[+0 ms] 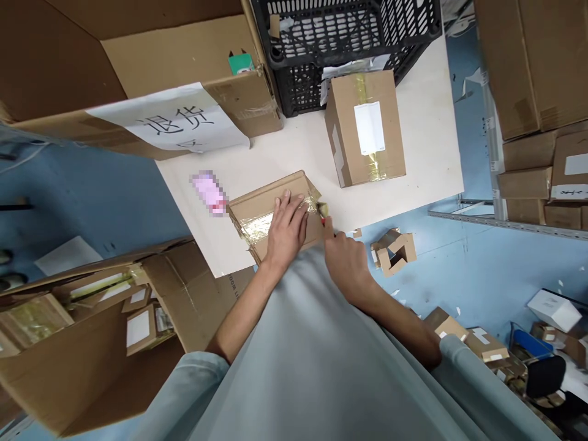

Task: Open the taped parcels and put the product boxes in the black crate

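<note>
Plainly, a creased cardboard box [264,207] lies on our smooth white tabletop [429,147], banded with glossy yellowish tape [256,229]. Our forearms [245,309] angle inward; our left hand [285,229] rests flat across the box, fingers slightly parted; our right hand [346,260] curls around a mostly hidden reddish object [323,220].

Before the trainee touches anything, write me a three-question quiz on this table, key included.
1. True or false: the left hand rests on the taped carton.
2. Which stands nearer the black crate: A, the taped carton; B, the white-labelled box?
3. Fill the gap: the floor is ____ in colour.

Key: 1 true, its fingers lie over the carton's top; 2 B; 3 blue.
</note>
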Demonstrator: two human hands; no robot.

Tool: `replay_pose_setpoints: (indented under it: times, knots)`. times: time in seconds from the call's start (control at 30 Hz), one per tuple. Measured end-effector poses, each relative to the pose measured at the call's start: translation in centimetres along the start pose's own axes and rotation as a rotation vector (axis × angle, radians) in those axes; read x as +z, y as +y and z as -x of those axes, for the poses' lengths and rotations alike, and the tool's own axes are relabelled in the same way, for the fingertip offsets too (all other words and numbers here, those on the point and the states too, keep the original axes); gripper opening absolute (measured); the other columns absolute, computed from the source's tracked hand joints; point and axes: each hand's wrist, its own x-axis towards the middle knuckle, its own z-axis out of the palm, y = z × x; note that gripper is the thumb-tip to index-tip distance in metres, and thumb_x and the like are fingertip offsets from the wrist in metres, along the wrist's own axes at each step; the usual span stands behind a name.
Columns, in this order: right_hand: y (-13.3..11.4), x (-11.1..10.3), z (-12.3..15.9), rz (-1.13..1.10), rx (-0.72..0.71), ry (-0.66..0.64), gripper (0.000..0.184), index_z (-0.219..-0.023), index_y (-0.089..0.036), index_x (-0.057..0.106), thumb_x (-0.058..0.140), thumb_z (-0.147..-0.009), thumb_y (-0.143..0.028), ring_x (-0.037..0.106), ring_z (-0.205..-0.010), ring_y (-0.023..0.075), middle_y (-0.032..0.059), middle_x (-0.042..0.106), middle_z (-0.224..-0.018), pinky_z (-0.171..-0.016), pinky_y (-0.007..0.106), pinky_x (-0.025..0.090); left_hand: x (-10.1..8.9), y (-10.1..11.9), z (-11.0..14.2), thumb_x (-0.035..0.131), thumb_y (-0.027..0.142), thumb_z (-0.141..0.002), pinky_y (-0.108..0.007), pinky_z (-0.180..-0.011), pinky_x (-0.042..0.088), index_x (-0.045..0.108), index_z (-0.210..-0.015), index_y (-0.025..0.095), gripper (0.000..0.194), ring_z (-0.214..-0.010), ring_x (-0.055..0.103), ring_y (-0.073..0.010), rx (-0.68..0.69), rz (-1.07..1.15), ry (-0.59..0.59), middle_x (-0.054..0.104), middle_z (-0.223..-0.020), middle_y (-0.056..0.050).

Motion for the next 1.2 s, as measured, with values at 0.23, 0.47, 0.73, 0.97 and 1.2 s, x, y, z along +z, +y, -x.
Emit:
replay_pose_setpoints:
  times: [0.23, 0.47, 0.73, 0.97, 1.2]
  knots:
    - [1.7, 0.9, 0.6, -0.022, -0.020, -0.070, 0.076, -0.187, -0.009, 0.033, 0.044, -0.112, -0.003, 0.089, -0.105, 0.0268, 0.0218, 0.086, -0.114, -0.086, 0.030, 0.066, 0.3, 0.1, 0.6, 0.048, 0.025, -0.123, -0.077, -0.146, 0.027, 0.064, -0.159, 0.024, 0.040, -0.178, 0.039, -0.0366, -0.006, 0.002, 0.014, 0.069, -0.167, -0.017]
    - [2.9, -1.6, 1.4, -0.035, -0.083, 0.071, 0.074, -0.191, -0.017, 0.023, 0.041, -0.119, -0.014, 0.087, -0.098, 0.0259, 0.0178, 0.086, -0.114, -0.085, 0.030, 0.064, 0.2, 0.3, 0.9, 0.048, 0.024, -0.123, -0.075, -0.146, 0.032, 0.066, -0.156, 0.024, 0.038, -0.177, 0.041, -0.0357, 0.017, -0.035, 0.043, 0.071, -0.165, -0.017]
    - [2.5, -2.3, -2.9, -0.077, -0.125, 0.041, 0.074, -0.191, -0.013, 0.017, 0.037, -0.119, -0.012, 0.087, -0.107, 0.0290, 0.0185, 0.087, -0.111, -0.091, 0.035, 0.064, -0.1, 0.6, 1.0, 0.050, 0.024, -0.122, -0.074, -0.146, 0.033, 0.066, -0.156, 0.025, 0.038, -0.178, 0.041, -0.0346, -0.001, -0.042, 0.017, 0.071, -0.166, -0.015]
    - [2.5, -2.1, -2.2, -0.102, -0.140, 0.011, 0.074, -0.189, -0.011, 0.024, 0.040, -0.117, -0.011, 0.087, -0.110, 0.0286, 0.0198, 0.086, -0.114, -0.094, 0.034, 0.065, -0.4, 1.4, 1.0, 0.048, 0.028, -0.123, -0.074, -0.145, 0.036, 0.069, -0.151, 0.024, 0.035, -0.175, 0.045, -0.0343, -0.048, -0.081, -0.011, 0.073, -0.162, -0.016]
    - [3.5, -2.4, -2.2, -0.141, -0.172, -0.029, 0.069, -0.188, -0.012, 0.029, 0.038, -0.120, -0.015, 0.086, -0.111, 0.0292, 0.0189, 0.087, -0.118, -0.095, 0.036, 0.065, -0.4, 1.7, 1.2, 0.047, 0.031, -0.123, -0.074, -0.145, 0.035, 0.070, -0.151, 0.024, 0.037, -0.175, 0.046, -0.0341, -0.097, -0.083, -0.027, 0.073, -0.162, -0.016]
